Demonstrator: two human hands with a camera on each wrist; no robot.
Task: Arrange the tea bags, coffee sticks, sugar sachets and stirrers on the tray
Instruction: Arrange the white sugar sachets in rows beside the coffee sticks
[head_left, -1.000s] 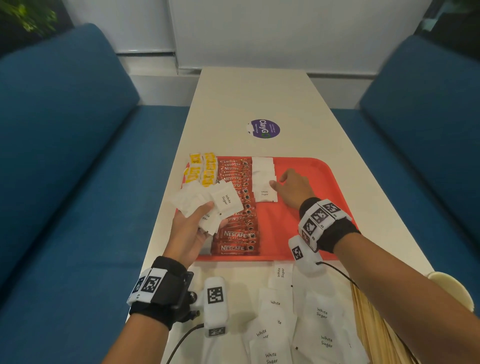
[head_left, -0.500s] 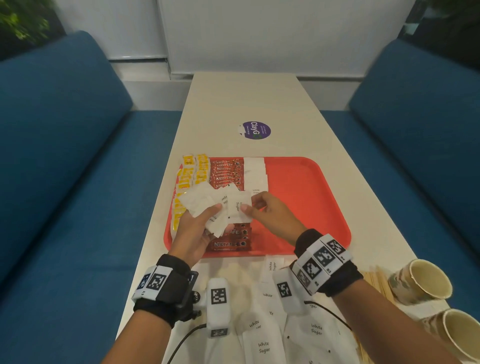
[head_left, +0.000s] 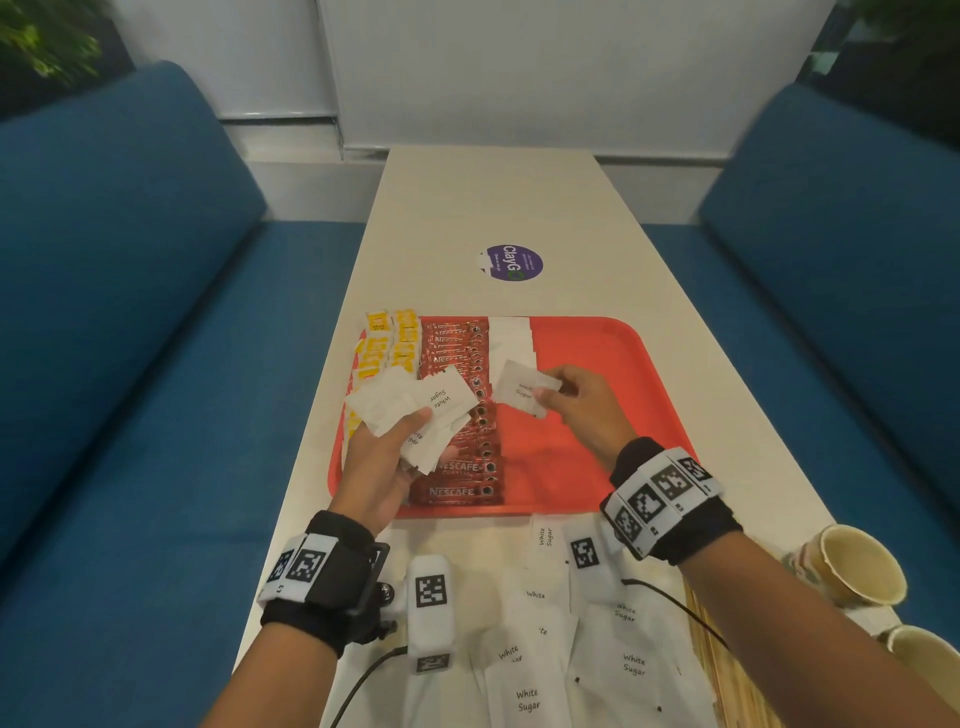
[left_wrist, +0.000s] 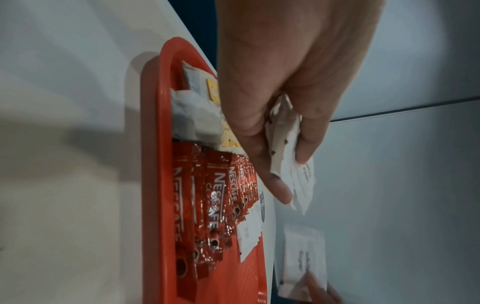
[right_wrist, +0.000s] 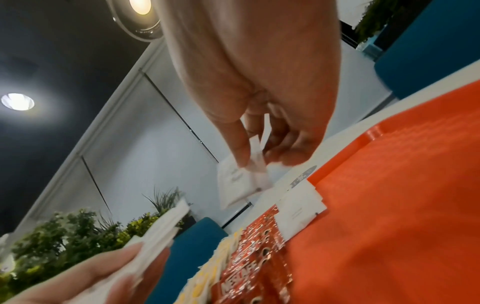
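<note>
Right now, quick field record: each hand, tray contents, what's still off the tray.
left hand: holds a fan of sugar sachets over the tray's left part
right hand: pinches a single sachet above the tray
tray: tea bags, coffee sticks, sachet column; right part bare
off tray: loose sachets, stirrers, paper cups

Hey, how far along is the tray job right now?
Done: yellow tea bags and Nescafe coffee sticks lie in columns on the red tray, with a short column of sugar sachets begun beside them. In hand: the left hand holds a fan of sachets; the right hand pinches one sachet over the tray. Left: loose sachets and wooden stirrers on the table.
</note>
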